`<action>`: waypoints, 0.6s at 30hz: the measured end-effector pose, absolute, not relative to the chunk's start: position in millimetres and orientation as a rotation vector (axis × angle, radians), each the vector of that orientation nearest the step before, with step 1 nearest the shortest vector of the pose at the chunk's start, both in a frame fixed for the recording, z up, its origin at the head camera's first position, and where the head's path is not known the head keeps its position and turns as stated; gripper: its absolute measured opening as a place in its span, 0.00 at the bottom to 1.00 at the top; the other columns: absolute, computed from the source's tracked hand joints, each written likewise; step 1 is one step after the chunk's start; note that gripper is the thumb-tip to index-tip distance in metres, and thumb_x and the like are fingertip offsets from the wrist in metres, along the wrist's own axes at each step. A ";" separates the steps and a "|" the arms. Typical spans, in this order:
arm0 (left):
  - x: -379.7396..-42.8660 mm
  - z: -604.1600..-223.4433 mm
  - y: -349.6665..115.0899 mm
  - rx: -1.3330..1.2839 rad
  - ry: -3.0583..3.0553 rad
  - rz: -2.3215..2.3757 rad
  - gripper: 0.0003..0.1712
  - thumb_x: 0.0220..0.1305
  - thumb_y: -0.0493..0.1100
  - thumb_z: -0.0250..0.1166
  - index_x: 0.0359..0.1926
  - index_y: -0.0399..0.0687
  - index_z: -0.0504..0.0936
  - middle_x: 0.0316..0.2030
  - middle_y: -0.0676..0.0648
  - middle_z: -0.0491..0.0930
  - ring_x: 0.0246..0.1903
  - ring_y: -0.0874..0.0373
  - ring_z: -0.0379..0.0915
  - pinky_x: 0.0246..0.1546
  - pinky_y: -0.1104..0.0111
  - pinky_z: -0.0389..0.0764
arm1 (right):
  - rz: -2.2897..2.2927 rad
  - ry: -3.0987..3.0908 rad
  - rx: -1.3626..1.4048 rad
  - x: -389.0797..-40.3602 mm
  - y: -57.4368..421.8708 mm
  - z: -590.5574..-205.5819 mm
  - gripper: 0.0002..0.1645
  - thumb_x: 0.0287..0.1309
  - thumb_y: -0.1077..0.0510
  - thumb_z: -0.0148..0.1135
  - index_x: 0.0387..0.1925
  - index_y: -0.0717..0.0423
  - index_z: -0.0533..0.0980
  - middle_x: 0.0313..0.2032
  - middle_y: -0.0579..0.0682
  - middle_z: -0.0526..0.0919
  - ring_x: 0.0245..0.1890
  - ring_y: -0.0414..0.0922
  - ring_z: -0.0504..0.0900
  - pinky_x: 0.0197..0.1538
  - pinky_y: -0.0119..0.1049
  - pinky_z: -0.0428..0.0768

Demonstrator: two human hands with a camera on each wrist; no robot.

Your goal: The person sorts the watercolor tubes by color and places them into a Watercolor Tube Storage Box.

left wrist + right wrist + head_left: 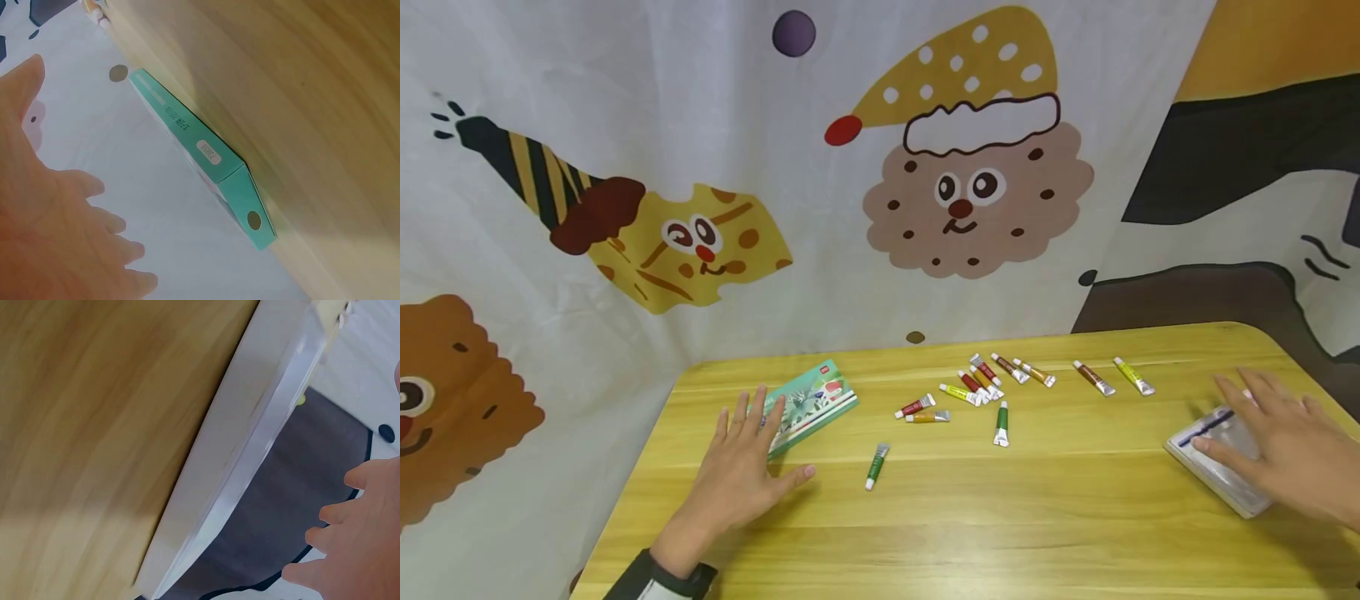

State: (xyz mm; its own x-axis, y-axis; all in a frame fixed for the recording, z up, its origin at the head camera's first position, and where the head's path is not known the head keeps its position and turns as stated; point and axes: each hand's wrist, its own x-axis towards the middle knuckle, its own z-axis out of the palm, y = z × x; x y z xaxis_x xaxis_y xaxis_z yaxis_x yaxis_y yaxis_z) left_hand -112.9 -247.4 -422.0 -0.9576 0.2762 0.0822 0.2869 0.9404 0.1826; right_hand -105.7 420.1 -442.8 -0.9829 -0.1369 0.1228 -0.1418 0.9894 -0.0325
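My left hand (736, 473), fingers spread, hovers by the near left corner of a flat green cardboard box (820, 402) with a printed flower design. The left wrist view shows the box's green side (181, 125) apart from the fingers. On the right, my other hand (1288, 446) is spread over a white flat case (1213, 471) with a clear-looking top and a dark stripe, partly hidden by the hand. In the right wrist view, the case's pale side (219, 450) lies on the wood, with the fingers (340, 512) away from it. Neither hand holds anything.
Small paint tubes lie scattered on the wooden table (1000, 533): a green tube (877, 467) near the left hand, another green tube (1002, 425), a yellow tube (1133, 377), a brown tube (1093, 378), and several more bunched at mid-back. A cartoon-printed cloth (820, 292) hangs behind.
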 end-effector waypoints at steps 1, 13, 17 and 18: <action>-113.0 -421.8 -247.2 -0.443 -3.041 -0.302 0.63 0.62 0.76 0.64 0.82 0.42 0.54 0.82 0.35 0.39 0.80 0.34 0.31 0.75 0.36 0.39 | 0.068 -3.023 0.192 -106.9 422.9 -442.8 0.64 0.69 0.31 0.60 0.78 0.76 0.46 0.74 0.84 0.41 0.74 0.81 0.39 0.67 0.78 0.30; -110.7 -417.7 -242.5 -0.449 -3.018 -0.346 0.60 0.64 0.76 0.63 0.81 0.41 0.59 0.81 0.33 0.45 0.80 0.32 0.37 0.74 0.34 0.43 | 0.217 -3.039 -0.047 -123.9 466.3 -452.8 0.59 0.75 0.34 0.54 0.74 0.82 0.46 0.68 0.87 0.50 0.63 0.86 0.56 0.64 0.79 0.55; -109.4 -415.9 -239.5 -0.447 -3.007 -0.352 0.58 0.65 0.77 0.61 0.80 0.40 0.61 0.81 0.33 0.48 0.79 0.31 0.40 0.74 0.34 0.45 | 0.296 -3.011 -0.093 -127.7 480.2 -460.9 0.54 0.77 0.38 0.54 0.68 0.89 0.53 0.63 0.87 0.56 0.62 0.85 0.56 0.67 0.77 0.53; -109.0 -415.5 -238.7 -0.447 -3.003 -0.355 0.57 0.65 0.76 0.62 0.79 0.40 0.62 0.80 0.32 0.49 0.79 0.31 0.41 0.74 0.34 0.45 | 0.304 -3.012 -0.119 -128.0 482.9 -462.5 0.53 0.76 0.39 0.55 0.67 0.89 0.54 0.61 0.87 0.57 0.61 0.85 0.56 0.66 0.77 0.54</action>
